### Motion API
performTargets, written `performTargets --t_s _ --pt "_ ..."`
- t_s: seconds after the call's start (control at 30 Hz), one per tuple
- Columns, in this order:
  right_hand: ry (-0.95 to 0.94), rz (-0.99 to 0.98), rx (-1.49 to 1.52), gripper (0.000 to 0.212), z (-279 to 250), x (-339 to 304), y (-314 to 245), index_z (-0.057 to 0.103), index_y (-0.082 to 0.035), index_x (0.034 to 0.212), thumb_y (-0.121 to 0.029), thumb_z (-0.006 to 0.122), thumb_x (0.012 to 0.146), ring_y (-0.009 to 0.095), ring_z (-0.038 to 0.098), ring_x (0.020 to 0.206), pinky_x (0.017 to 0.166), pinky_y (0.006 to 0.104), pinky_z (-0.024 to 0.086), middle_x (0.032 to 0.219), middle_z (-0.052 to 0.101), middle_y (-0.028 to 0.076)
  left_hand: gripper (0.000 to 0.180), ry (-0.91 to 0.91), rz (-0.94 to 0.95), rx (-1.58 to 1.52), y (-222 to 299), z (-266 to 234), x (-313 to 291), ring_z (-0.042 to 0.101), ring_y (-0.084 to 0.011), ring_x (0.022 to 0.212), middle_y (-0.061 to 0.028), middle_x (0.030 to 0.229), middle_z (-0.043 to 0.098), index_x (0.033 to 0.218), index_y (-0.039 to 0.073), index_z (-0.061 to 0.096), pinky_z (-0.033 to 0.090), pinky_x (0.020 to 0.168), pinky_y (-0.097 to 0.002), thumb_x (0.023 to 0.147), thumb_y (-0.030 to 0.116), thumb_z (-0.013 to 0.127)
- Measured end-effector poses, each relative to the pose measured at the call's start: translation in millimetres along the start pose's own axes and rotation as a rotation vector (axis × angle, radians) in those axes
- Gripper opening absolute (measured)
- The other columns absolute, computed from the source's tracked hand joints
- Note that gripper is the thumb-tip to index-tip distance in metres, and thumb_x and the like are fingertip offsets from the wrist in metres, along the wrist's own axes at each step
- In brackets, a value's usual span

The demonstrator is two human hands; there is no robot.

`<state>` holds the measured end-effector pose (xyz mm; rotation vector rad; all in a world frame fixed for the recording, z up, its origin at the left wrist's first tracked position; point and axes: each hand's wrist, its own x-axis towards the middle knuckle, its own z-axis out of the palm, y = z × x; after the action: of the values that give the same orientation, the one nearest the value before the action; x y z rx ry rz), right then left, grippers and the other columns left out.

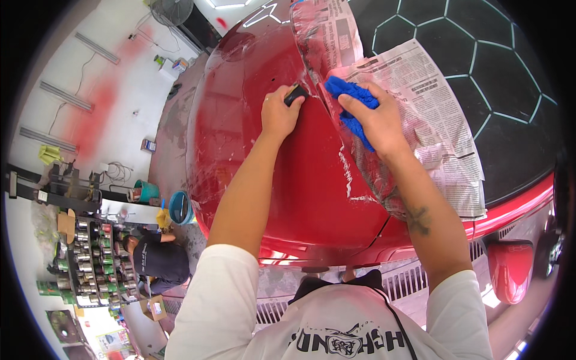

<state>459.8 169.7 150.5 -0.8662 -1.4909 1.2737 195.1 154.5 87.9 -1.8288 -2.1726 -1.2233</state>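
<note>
Over a glossy red car hood [300, 180], both my arms stretch forward. My left hand [280, 112] grips a small dark block [295, 94] against the paint, near the hood's rear edge. To its right, my right hand [379, 123] is closed on a fluffy blue cloth [354, 105], just over newspaper sheets [447, 108] spread along the windshield's base. Whitish residue [346, 171] streaks the red surface below the hands. The block's underside and some right fingers are hidden.
Behind the newspaper lies the dark windshield [510, 66], reflecting hexagonal lights. A red side mirror [510, 270] juts out at the right. On the left, a person in a dark shirt [161, 258] crouches by a rack of cans [99, 258] and a blue bucket [180, 207].
</note>
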Motion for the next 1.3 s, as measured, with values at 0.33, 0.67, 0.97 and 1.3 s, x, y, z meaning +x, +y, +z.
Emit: performTargets --t_s 0.33,0.67,0.97,1.3 --pt "-0.012 0.033 0.14 0.029 3.9 2.5 2.1 0.08 -0.002 0.111 -0.025 0.089 0.096 0.01 0.074 0.081 0.073 0.028 0.062 0.096 0.08 0.004 0.053 -0.066 0.096 -0.005 105.6 -44.7 -216.2 0.069 -0.0395 0.117 -0.0188 0.133 0.076 0.142 0.004 0.073 0.056 0.104 -0.0483 0.093 0.016 0.089" --pt "0.004 0.059 0.177 0.035 2.8 -2.6 2.3 0.08 -0.001 0.114 -0.029 0.089 0.095 0.011 0.074 0.086 0.079 0.0307 0.064 0.098 0.08 0.005 0.038 0.005 -0.095 0.013 53.6 -0.1 -69.1 0.07 -0.0432 0.116 -0.019 0.126 0.079 0.127 0.004 0.077 0.055 0.103 -0.051 0.095 0.021 0.086" --pt "0.004 0.043 0.253 0.042 3.8 3.0 1.3 0.08 -0.002 0.117 -0.034 0.091 0.092 0.012 0.074 0.085 0.078 0.0313 0.063 0.101 0.079 0.005 0.046 0.023 0.11 0.077 125.1 -21.8 -205.6 0.07 -0.0403 0.118 -0.0202 0.128 0.076 0.136 0.003 0.074 0.054 0.106 -0.049 0.094 0.017 0.087" --pt "0.024 0.012 0.168 0.043 0.5 2.0 5.1 0.082 -0.004 0.11 -0.04 0.092 0.089 0.014 0.076 0.085 0.079 0.0329 0.063 0.098 0.081 0.007 0.042 0.042 0.088 0.047 141.0 -13.1 -189.6 0.071 -0.0417 0.114 -0.0209 0.122 0.078 0.131 0.001 0.076 0.056 0.102 -0.0492 0.093 0.014 0.088"
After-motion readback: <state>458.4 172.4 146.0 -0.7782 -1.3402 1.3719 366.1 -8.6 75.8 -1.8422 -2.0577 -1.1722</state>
